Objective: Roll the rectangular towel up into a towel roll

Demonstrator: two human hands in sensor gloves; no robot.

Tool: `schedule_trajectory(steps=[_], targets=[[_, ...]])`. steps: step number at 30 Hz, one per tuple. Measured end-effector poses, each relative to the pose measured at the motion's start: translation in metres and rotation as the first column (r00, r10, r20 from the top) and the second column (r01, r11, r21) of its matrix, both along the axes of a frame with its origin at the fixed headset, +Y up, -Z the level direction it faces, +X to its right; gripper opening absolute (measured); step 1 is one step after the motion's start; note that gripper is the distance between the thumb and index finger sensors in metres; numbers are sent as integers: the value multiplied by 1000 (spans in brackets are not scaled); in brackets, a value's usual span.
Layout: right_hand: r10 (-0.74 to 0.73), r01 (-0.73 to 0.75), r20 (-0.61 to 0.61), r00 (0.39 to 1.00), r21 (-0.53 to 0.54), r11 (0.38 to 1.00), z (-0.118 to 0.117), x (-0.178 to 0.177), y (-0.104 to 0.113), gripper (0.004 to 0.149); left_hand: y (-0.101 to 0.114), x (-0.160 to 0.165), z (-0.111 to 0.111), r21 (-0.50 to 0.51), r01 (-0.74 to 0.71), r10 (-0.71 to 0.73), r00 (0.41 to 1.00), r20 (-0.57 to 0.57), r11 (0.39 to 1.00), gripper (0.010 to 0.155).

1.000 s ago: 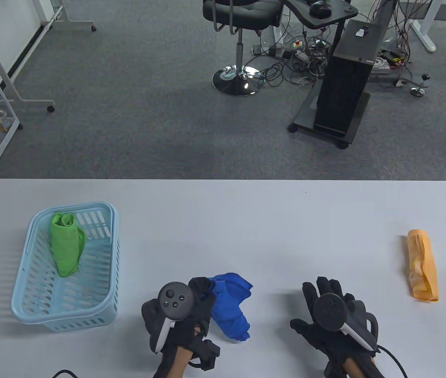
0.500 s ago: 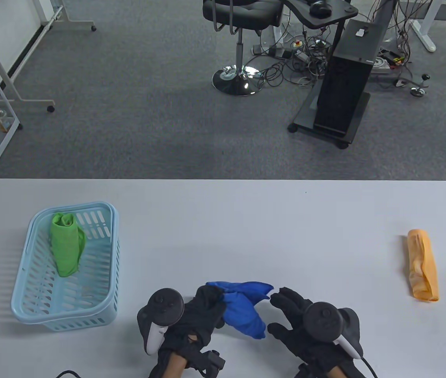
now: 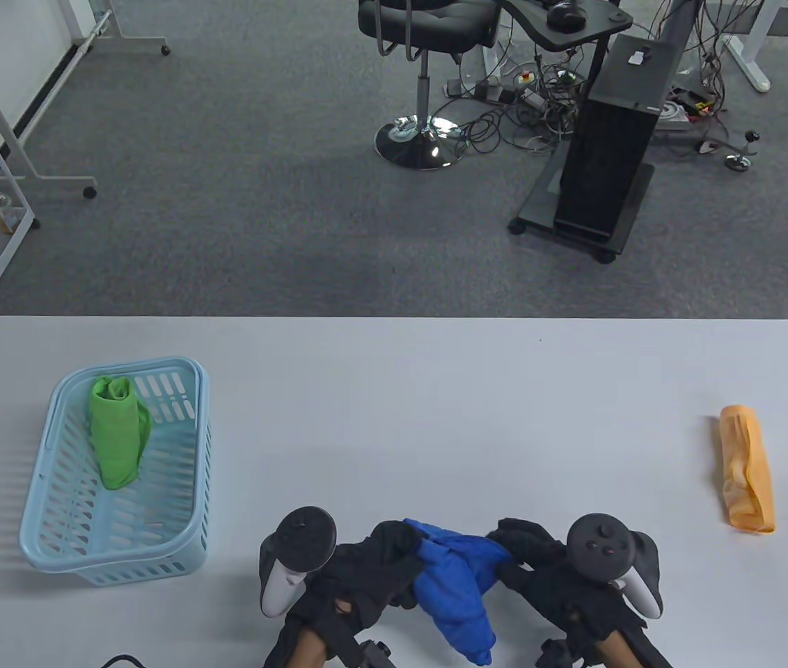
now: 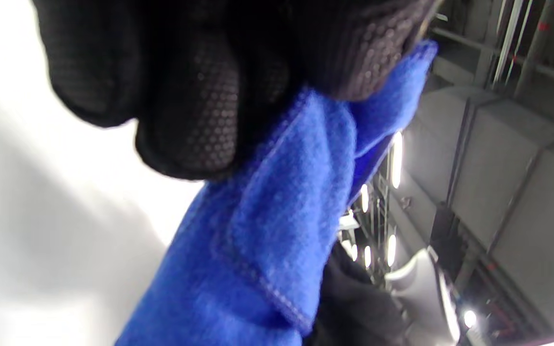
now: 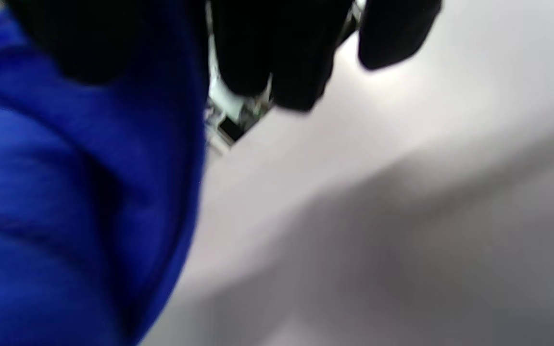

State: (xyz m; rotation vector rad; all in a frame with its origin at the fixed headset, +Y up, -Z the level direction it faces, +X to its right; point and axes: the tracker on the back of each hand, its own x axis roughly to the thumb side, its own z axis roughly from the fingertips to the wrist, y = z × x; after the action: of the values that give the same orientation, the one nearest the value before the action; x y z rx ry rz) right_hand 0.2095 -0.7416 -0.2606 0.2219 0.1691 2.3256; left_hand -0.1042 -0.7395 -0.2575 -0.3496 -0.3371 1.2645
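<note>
A crumpled blue towel (image 3: 460,588) hangs between both hands near the table's front edge. My left hand (image 3: 383,563) grips its left upper part; the left wrist view shows gloved fingertips (image 4: 195,120) pinching the blue towel (image 4: 267,230). My right hand (image 3: 526,550) grips its right upper part; in the right wrist view the blue towel (image 5: 75,202) fills the left side under blurred fingers (image 5: 277,62). The towel's lower end droops toward the front edge.
A light blue basket (image 3: 53,487) at the left holds a rolled green towel (image 3: 115,431). A rolled orange towel (image 3: 747,467) lies at the right. The white table (image 3: 436,417) stretches beyond the hands. An office chair and cart stand on the floor behind.
My right hand moved left and took hold of the blue towel. Both hands drew back toward the front edge, lifting the towel between them.
</note>
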Motion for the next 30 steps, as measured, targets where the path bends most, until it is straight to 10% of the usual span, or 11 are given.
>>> schedule_trajectory(steps=[8, 15, 25, 30], targets=[[-19, 1, 241, 970, 74, 997, 1, 41, 25, 46, 1, -34, -4, -5, 183, -175, 929, -327, 983, 44], [-18, -47, 500, 866, 118, 992, 9, 89, 35, 45, 13, -76, 4, -37, 279, -238, 734, -636, 960, 44], [147, -213, 667, 730, 17, 977, 9, 121, 31, 47, 12, -100, 5, -176, 419, -417, 600, -683, 891, 44], [190, -202, 581, 791, -45, 978, 4, 113, 17, 49, 7, -87, 0, -233, 541, -573, 633, -520, 808, 51]])
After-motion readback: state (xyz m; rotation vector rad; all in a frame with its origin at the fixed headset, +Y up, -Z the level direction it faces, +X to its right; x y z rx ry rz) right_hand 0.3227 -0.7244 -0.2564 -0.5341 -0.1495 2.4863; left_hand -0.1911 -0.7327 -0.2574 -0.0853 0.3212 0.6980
